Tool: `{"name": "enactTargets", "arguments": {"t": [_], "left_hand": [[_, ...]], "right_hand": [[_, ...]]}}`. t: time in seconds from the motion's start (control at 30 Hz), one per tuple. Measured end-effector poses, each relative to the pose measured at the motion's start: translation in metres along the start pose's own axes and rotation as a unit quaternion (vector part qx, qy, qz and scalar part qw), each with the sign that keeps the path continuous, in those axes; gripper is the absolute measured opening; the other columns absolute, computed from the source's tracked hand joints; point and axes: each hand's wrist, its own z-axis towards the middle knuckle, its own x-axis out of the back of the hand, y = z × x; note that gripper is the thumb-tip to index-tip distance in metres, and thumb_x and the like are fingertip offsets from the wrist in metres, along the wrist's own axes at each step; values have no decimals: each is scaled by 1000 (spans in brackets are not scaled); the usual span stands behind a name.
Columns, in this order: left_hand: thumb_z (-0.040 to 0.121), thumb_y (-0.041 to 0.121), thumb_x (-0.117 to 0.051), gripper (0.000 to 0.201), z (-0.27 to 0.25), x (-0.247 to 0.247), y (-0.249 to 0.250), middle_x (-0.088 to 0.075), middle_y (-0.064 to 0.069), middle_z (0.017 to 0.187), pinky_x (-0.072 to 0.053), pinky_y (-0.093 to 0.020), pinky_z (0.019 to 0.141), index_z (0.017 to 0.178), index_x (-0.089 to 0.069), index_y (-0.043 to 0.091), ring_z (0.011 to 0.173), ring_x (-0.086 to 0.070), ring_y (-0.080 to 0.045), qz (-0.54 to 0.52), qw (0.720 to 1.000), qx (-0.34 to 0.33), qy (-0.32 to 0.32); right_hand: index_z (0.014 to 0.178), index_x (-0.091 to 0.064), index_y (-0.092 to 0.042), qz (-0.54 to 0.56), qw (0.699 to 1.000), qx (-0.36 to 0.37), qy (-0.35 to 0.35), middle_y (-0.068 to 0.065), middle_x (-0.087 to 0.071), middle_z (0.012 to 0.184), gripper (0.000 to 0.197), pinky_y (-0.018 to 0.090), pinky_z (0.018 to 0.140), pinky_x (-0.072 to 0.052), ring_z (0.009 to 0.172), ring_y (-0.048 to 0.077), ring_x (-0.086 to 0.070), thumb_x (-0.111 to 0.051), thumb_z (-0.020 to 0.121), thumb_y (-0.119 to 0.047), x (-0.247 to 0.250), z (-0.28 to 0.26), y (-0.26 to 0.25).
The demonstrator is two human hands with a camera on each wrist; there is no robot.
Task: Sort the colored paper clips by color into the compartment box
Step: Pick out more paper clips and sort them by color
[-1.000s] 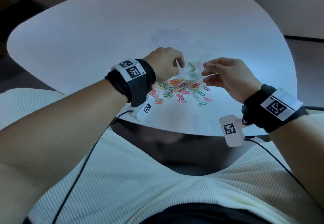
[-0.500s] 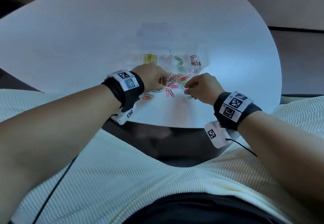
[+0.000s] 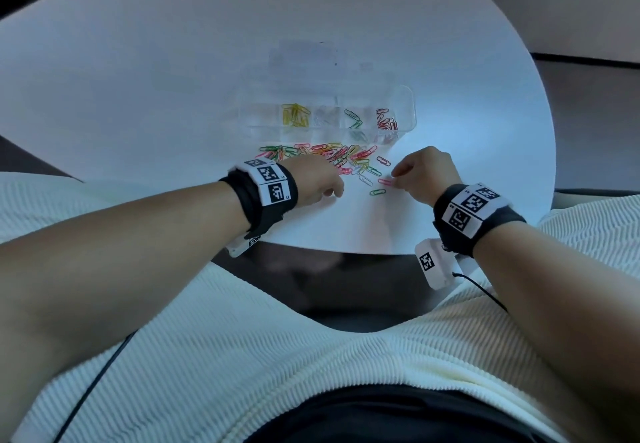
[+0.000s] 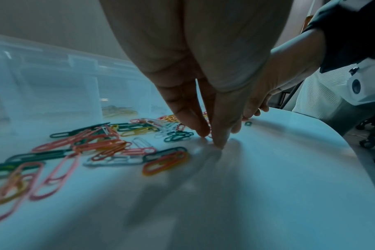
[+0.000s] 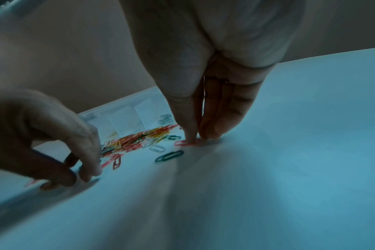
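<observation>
Just in front of the compartment box, loose paper clips are piled on the table. Farther from the box, a pink clip is pinched by the right hand. The left hand is bunched fingertips-down on the table; whether anything is gripped cannot be told.

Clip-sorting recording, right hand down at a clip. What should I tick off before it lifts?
1. Only one clip taken by the right hand: ok, it pinches the end of a single pink clip.
2. Clip off the table: not ok, it lies flat.
3. Nearby green clip apart from it: ok.
4. Matching compartment: cannot tell; reddish clips lie in the right end of the compartment box, shade match unclear.
5. Free left hand: cannot tell; its fingertips meet on the table.
</observation>
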Motion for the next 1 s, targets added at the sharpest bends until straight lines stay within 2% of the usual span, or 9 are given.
{"name": "enactTargets", "arguments": {"t": [0.27,0.33,0.4,0.53,0.63,0.77,0.9,0.97,1.0], "left_hand": [[84,0,-58,25,1,2,-1,-58,-3,90,-35,-24,65,100,-72,13,81,-53,-23,-1,998,59,-27],[81,1,-60,21,0,5,-2,-59,-4,90,-33,-22,61,90,-72,15,81,-54,-24,-11,997,76,-29],[83,4,-61,20,-2,5,-3,-62,-3,99,-34,-23,66,97,-72,15,89,-57,-24,-28,996,83,-23],[85,20,-67,15,-7,5,-10,-60,0,96,-39,-29,66,96,-57,20,87,-55,-21,-91,986,134,48],[84,33,-68,17,-8,7,-13,-62,1,96,-43,-30,68,92,-56,26,86,-58,-22,-92,978,178,63],[88,40,-63,25,-7,3,-10,-62,6,107,-42,-29,69,112,-62,33,94,-57,-19,-71,983,167,40],[92,34,-58,19,-5,4,-6,-62,8,113,-43,-30,70,107,-69,34,106,-57,-19,-37,990,134,39],[92,33,-57,19,-5,5,-5,-61,7,112,-44,-31,69,105,-70,34,106,-57,-20,-24,991,126,34],[92,32,-56,19,-4,5,-5,-61,7,111,-45,-32,69,105,-70,34,106,-57,-20,-18,992,124,34]], "right_hand": [[73,-69,-22,-68,997,-13,-21,3,-67,79,16,26,61,-43,71,23,-63,-76,81,-34,-8,-5,-7],[68,-62,-22,-76,996,-16,-37,3,-65,77,22,25,60,-42,71,23,-61,-73,83,-34,-8,-7,-8],[70,-61,-18,-59,997,-14,-53,1,-62,74,20,24,57,-40,69,20,-59,-69,84,-31,-8,-9,-8],[73,-61,-10,114,992,-16,-56,5,-60,64,8,23,51,-40,51,17,-51,-63,77,-16,-7,-9,-9],[81,-63,-8,300,949,-12,-97,14,-62,68,12,24,46,-43,49,21,-48,-65,77,4,-4,-9,-15],[107,-68,-1,436,888,-16,-147,11,-59,68,28,25,48,-44,51,17,-49,-57,85,12,-6,-7,-24],[79,-65,-3,492,851,-68,-170,6,-48,63,20,25,49,-38,51,17,-43,-48,90,-4,-7,-6,-33],[66,-54,-12,460,871,-73,-158,4,-44,60,28,25,48,-33,50,18,-39,-50,93,-16,-8,-4,-38],[64,-52,-14,407,900,-59,-140,3,-42,59,31,24,46,-31,49,18,-36,-54,93,-23,-10,-3,-41]]}}
